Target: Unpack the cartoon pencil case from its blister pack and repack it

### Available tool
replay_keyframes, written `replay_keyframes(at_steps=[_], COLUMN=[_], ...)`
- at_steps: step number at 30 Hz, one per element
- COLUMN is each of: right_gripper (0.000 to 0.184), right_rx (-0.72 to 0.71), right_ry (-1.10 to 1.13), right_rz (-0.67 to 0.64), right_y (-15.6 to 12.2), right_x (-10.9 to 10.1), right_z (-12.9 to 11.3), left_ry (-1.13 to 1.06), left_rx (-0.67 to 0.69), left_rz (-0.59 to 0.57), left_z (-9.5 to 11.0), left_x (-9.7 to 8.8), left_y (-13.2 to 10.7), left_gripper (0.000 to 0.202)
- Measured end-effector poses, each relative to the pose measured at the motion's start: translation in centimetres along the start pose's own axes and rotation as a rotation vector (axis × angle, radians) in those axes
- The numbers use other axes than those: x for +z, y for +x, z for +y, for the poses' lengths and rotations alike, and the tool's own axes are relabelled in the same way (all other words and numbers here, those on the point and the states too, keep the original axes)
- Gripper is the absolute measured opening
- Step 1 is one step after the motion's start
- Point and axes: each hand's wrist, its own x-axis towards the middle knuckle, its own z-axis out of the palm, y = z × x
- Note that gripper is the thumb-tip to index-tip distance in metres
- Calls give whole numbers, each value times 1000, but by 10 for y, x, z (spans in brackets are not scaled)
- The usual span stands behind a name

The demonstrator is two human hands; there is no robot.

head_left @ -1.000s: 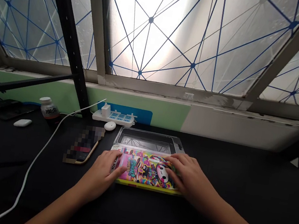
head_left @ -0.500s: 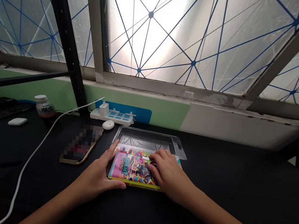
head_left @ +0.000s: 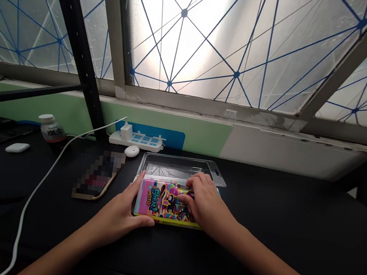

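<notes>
**L hand cupping glossy box, R fingers on top, clear tray behind**

I've got the glossy printed card box (head_left: 164, 203) flat on the matte black tabletop (head_left: 270, 222), dead ahead of me, its far edge overlapping the near end of the clear thermoformed plastic tray (head_left: 179, 169). Can't tell if it's sitting in the tray or just on its lip. Tray's thin, shiny, w/ a moulded rim and a hang-tab on the R side.

L hand (head_left: 116, 214) wraps the box's L side: thumb up the edge, L fingers (head_left: 142, 223) together and clamped along the near edge. R hand (head_left: 206, 202) sits on the printed face, R fingers (head_left: 193, 190) curled and close together; can't tell if they're gripping or only pressing.

Behind: white power strip (head_left: 135, 140) w/ a cube charger (head_left: 126, 131) plugged in, white cable (head_left: 43, 186) curving across the black surface, small white pebble-shaped case (head_left: 131, 150) just beside the strip. Phone (head_left: 99, 176) w/ gold edge lies L of the hands, pixelated.
</notes>
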Motion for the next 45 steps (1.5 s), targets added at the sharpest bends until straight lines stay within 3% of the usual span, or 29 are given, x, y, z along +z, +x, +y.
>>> replay_keyframes(at_steps=[4,6,9,11,16,19,23,26,28,30,35,39,42,45], right_gripper=[14,11,11,21,71,86,83,64,53,56,73,68,66,67], right_rx=[-92,-201,-388,-421,-163,-26,91,233,324,366,349,295,280,236], right_ry=[-17,-21,5,10,27,123,277,423,499,511,411,401,397,404], right_rz=[160,191,83,-45,-182,-228,-255,-233,-205,-194,-164,-72,7,89], right_y=[-10,-22,-49,-67,-99,-105,-99,-88,-82,-80,-93,-92,-65,-25], right_x=[-18,-30,-45,-49,-36,-28,-27,-31,-31,-26,-7,-16,-35,-42], right_z=[-11,-16,-11,4,63,84,85,79,75,74,77,78,80,89], left_ry=[-51,-53,10,60,114,139,114,-11,-98,-130,54,157,131,212], left_rx=[40,-1,-67,-60,-82,-84,-79,-96,-91,-50,51,101,62,75], left_rz=[-53,-51,-24,-41,-91,-84,-72,-61,-49,-34,-3,168,230,308], left_z=[-3,-6,-9,-9,-9,-12,-15,-14,-14,-16,-20,-1,20,31], left_x=[-6,-9,-12,-11,-10,-8,-7,-9,-10,-10,-2,5,3,-6], left_y=[-2,-4,-6,-6,-6,-6,-7,-7,-7,-7,-10,-8,12,47], left_gripper=[75,68,71,73,86,92,86,72,72,78,97,100,102,96])
